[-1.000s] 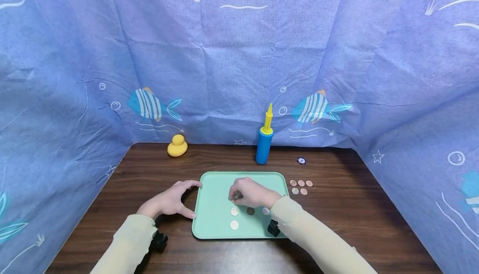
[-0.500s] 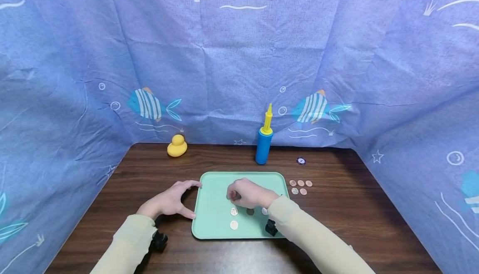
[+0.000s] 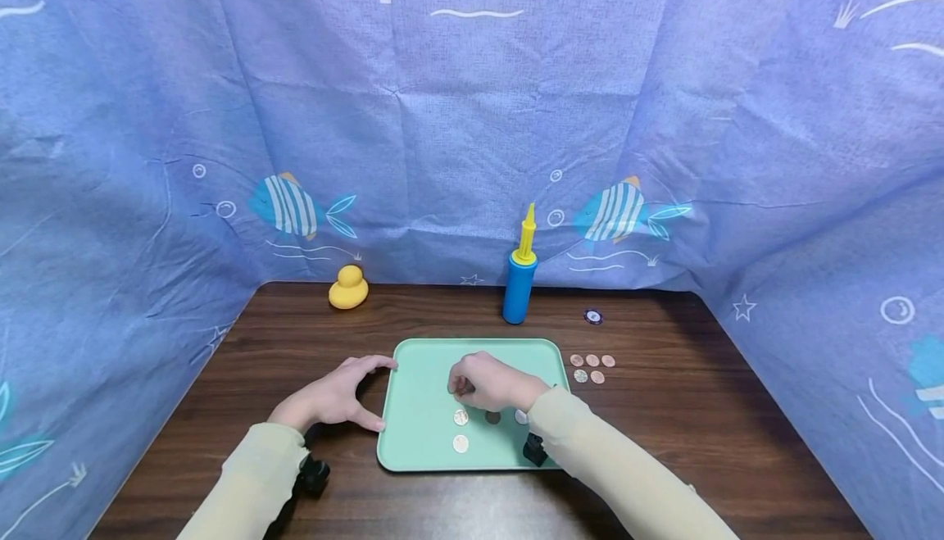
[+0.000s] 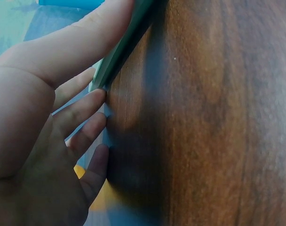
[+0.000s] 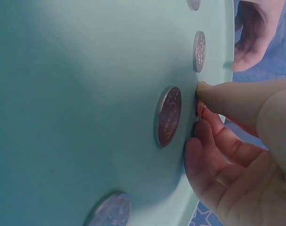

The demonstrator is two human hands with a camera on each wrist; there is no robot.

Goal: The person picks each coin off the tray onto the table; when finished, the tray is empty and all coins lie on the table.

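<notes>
A coin (image 5: 197, 104) is pinched in the grip of the right hand (image 3: 487, 382), just above the middle of the green tray (image 3: 420, 433). Four coins (image 3: 460, 417) already lie on the tray near that hand; five more coins (image 3: 592, 368) wait on the surface just right of the tray, so the transfer looks about half done. The left hand (image 3: 335, 397), fingers spread, braces the tray's left edge.

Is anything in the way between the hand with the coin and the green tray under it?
Nothing visible is. The right hand pinches a coin at its fingertips just above a bare patch of the tray. The other coins on the tray lie beside that spot, not under it.
</notes>
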